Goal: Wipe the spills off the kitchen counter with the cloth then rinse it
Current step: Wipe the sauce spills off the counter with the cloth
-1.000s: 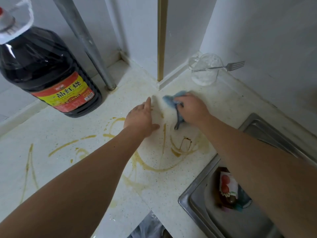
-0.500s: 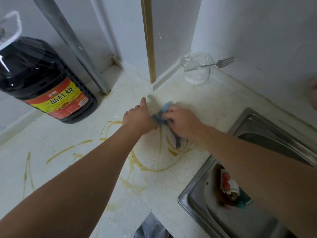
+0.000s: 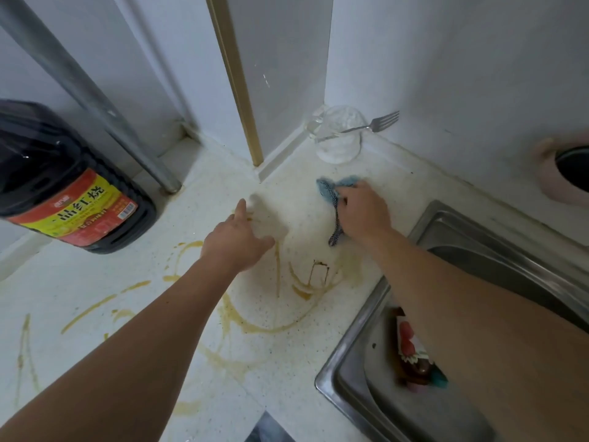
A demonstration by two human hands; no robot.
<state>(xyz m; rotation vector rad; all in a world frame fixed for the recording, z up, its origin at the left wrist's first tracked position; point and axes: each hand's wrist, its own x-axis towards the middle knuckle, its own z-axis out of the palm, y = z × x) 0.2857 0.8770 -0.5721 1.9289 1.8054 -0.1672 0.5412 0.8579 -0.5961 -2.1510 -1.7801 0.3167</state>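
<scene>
Right now my right hand [image 3: 363, 213] presses down on the blue cloth [image 3: 333, 194], fingers curled over it, bunching it against the counter [image 3: 287, 352]. Part of the cloth sticks out past my fingertips on the far side, and a dark patterned strip of it trails back along my hand toward me. The cloth sits beyond the sink [image 3: 446, 393], just off its far left corner, on a patch of counter that looks wiped. My left hand [image 3: 237, 242] lies flat on the counter with its fingers straight and loose, gripping nothing, left of the sink and apart from the cloth. Brown-yellow spills [image 3: 255, 327] streak the counter beside the sink's left rim, curving under my left forearm and running on farther left. A small dark square outline sits among them, between my two wrists. Beyond the cloth, in the wall corner, stands a clear glass cup [image 3: 339, 137] with a fork [image 3: 379, 122] resting across it. Far left of the sink stands a big dark bottle [image 3: 60, 183] with a red and yellow label, a metal pipe [image 3: 95, 100] rising behind it. Inside the sink lies a small labelled bottle [image 3: 414, 355].
</scene>
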